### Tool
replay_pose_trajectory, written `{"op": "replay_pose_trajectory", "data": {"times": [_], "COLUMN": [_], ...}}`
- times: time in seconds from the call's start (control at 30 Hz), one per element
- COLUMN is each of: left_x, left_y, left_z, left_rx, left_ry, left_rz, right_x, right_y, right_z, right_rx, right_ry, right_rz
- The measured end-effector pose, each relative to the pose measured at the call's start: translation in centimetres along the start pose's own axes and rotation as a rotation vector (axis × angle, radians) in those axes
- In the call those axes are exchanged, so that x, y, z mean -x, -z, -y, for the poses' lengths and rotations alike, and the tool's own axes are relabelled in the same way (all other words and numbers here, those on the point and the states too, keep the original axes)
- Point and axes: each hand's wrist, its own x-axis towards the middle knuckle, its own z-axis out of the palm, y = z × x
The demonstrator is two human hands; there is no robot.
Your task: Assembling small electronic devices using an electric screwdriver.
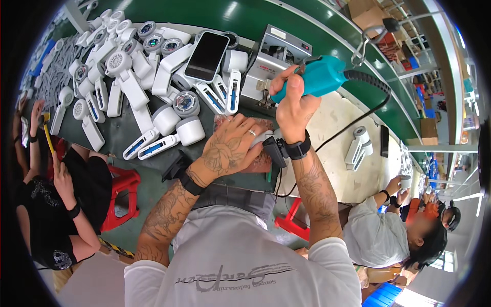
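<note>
My right hand (296,110) is wrapped round a teal electric screwdriver (325,77), whose dark cable leaves at its right end. Its tip end points left, close to the front of a grey screw feeder (262,64). My left hand (231,142) lies closed over a white handheld fan (262,137), mostly hidden under the fingers. Beneath that hand is a reddish-brown block (258,165) at the table's near edge. Left of it, several white handheld fans (190,130) lie about, some with heads uncovered and blue showing inside their handles.
A phone (207,56) rests on the fans. Another pile of grey-white parts (46,82) lies far left. The screwdriver hangs near a metal hook (362,47). Right, a white fan (359,148) and a black object (384,141) lie on the table. Co-workers sit on both sides; red stools (123,194) stand below.
</note>
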Motion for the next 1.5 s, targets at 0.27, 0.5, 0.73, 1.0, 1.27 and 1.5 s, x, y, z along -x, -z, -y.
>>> {"op": "replay_pose_trajectory", "data": {"times": [0.27, 0.5, 0.73, 1.0, 1.27, 1.5], "left_x": [0.2, 0.0, 0.0, -0.4, 0.1, 4.8], "left_y": [-0.3, 0.0, -0.1, -0.3, 0.0, 6.1], "left_z": [0.1, -0.1, -0.1, -0.6, 0.2, -1.4], "left_rx": [-0.007, 0.066, 0.060, -0.018, 0.087, 0.070], "left_ry": [0.000, 0.037, 0.018, 0.034, 0.010, 0.126], "left_rz": [-0.057, -0.021, -0.023, 0.043, -0.012, -0.104], "right_x": [2.9, 6.1, 6.8, 7.6, 8.0, 8.9], "right_y": [1.8, 4.0, 3.6, 4.1, 3.7, 5.3], "right_z": [4.4, 4.4, 4.2, 3.3, 2.6, 10.0], "right_rx": [-0.152, -0.208, -0.046, -0.119, -0.026, -0.343], "right_ry": [-0.190, -0.242, -0.257, -0.260, -0.258, -0.179], "right_rz": [-0.049, -0.026, -0.029, -0.025, 0.027, -0.276]}}
